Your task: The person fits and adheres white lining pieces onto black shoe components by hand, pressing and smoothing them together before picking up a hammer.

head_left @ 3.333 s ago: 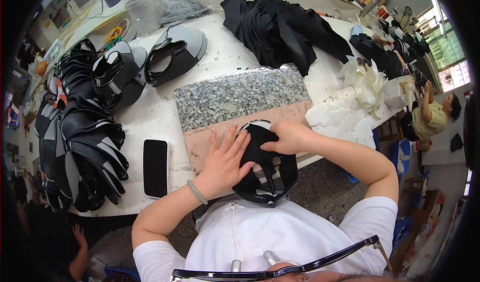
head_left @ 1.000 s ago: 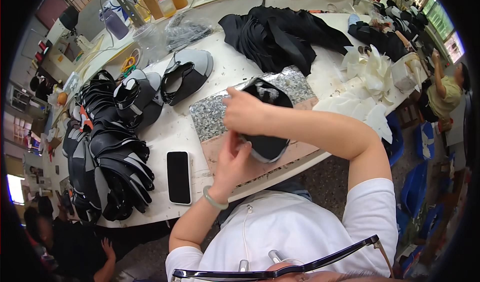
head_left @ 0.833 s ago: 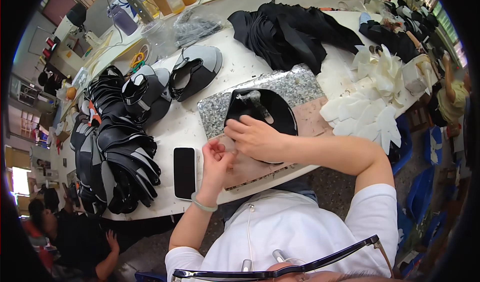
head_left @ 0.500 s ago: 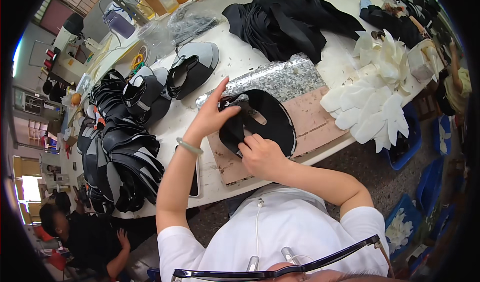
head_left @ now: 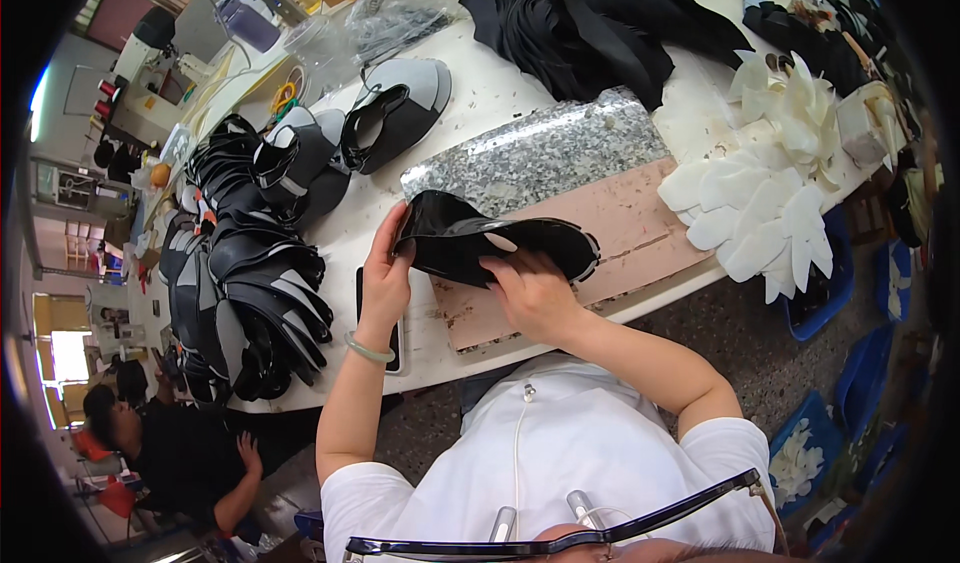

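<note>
Between my hands a black shoe upper [head_left: 450, 235] is held tilted above the pink board [head_left: 630, 213], its curved edge turned toward me. My left hand [head_left: 388, 268] grips its left end, thumb and fingers closed on the rim. At the near right side my right hand [head_left: 538, 298] pinches the upper, some fingers hidden under it. A pale oval opening shows in the material. Behind the board lies a speckled grey stone slab [head_left: 540, 148]. Partly behind my left wrist is a flat dark device with a white edge [head_left: 402, 348].
Stacked black and grey uppers [head_left: 255, 293] crowd the left, with a grey-and-black upper [head_left: 398, 113] beside them. Black sheet pieces [head_left: 570, 33] lie at the back, white cut pieces [head_left: 750, 208] at the right. Blue bins [head_left: 862, 373] stand below; a person [head_left: 185, 453] sits lower left.
The upper has been tipped up from lying spread on the board and slab. My left hand has come down and closed on its left end; my right hand has shifted slightly right.
</note>
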`<state>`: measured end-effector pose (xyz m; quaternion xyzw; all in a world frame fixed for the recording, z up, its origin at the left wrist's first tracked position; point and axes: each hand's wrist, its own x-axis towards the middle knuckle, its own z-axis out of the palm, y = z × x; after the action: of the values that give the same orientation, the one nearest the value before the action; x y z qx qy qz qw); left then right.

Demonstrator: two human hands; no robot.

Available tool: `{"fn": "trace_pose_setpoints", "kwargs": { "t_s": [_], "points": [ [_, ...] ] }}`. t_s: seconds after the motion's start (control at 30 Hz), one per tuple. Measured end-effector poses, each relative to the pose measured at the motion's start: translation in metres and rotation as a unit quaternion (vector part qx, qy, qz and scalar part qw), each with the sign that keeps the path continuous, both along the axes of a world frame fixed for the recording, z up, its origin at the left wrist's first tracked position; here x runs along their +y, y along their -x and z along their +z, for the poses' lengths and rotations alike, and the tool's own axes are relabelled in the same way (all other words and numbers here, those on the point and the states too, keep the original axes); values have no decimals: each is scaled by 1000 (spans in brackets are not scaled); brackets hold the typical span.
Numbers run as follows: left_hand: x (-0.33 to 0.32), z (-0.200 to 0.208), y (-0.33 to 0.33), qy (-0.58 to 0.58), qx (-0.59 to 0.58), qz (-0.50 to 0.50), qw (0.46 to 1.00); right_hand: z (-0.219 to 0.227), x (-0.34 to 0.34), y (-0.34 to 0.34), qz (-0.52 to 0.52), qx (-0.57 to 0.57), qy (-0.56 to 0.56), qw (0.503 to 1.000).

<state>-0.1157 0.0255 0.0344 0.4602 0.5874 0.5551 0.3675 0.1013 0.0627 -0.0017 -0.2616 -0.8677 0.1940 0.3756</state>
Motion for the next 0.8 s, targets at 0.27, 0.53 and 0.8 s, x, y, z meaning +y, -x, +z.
{"fn": "trace_pose_setpoints", "kwargs": {
  "t_s": [0.27, 0.53, 0.8],
  "points": [
    [-15, -3, 10, 24, 206, 79, 975, 1, -3, -5, 58, -53, -24, 997],
    [-13, -1, 21, 64, 269, 95, 956, -9, -2, -14, 95, -88, -30, 991],
    [-9, 3, 28, 75, 371, 78, 922, 12, 1, 22, 88, -183, -54, 978]
  ]
}}
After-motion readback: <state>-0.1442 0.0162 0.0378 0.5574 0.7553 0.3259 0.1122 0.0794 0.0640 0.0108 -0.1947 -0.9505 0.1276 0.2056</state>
